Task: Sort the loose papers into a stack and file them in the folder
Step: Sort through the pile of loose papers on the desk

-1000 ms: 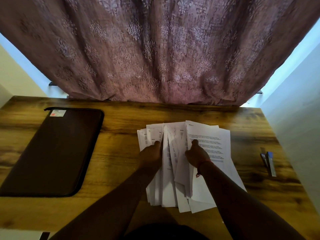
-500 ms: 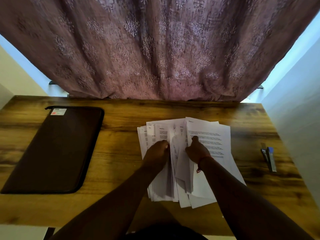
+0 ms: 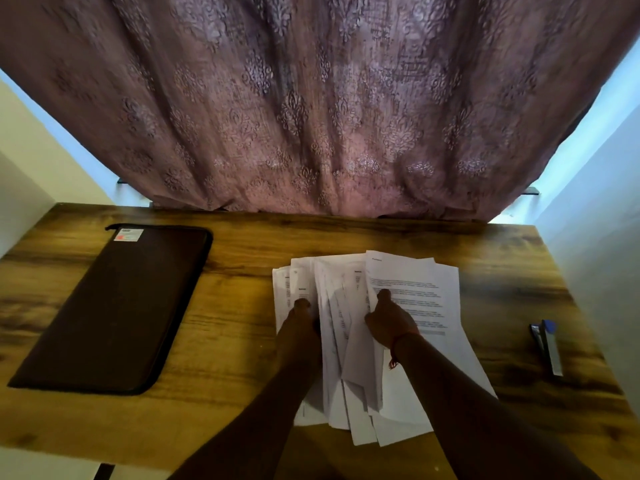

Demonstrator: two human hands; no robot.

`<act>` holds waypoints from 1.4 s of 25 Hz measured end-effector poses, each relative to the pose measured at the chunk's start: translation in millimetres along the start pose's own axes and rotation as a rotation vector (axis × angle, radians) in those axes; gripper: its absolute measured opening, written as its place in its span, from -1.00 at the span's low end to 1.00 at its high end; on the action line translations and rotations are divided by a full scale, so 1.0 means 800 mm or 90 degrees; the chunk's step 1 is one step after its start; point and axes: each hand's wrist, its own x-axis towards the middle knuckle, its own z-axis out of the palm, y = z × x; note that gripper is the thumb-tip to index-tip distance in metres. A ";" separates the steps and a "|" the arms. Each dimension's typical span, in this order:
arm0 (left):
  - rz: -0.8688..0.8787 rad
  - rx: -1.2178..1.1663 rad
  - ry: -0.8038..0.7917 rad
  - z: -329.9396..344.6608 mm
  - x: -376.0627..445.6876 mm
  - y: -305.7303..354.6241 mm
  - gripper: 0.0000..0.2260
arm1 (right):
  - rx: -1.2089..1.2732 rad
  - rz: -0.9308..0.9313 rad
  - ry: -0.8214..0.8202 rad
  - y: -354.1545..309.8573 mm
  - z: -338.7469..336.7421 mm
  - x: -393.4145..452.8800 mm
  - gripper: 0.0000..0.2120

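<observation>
Papers [image 3: 414, 292] lie fanned on the wooden desk [image 3: 235, 341] at centre-right. Left hand [image 3: 300, 315] and right hand [image 3: 388, 323] each grip sheets. Closed dark folder [image 3: 114, 306] lies well apart, left; stapler [image 3: 547, 344] right; curtain [image 3: 311, 98] behind.

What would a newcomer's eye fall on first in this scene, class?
Probably the fanned, untidy loose papers at the middle of the wooden table, with the left hand and the right hand on them. Next, the big mauve patterned curtain behind the table, and the closed dark folder lying flat at the left.
</observation>
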 end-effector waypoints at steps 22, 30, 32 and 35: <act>0.062 0.071 -0.097 -0.025 0.003 0.004 -0.79 | 0.051 0.015 0.028 0.010 0.004 0.014 -0.65; 0.117 0.244 -0.117 -0.028 0.030 0.008 -0.65 | 0.051 0.077 0.040 -0.001 0.008 0.011 -0.62; 0.110 0.243 -0.107 -0.028 0.033 0.011 -0.72 | 0.041 0.082 0.038 -0.001 0.008 0.012 -0.62; 0.135 0.220 -0.086 -0.019 0.034 0.006 -0.81 | 0.091 0.081 0.040 -0.001 0.008 0.012 -0.63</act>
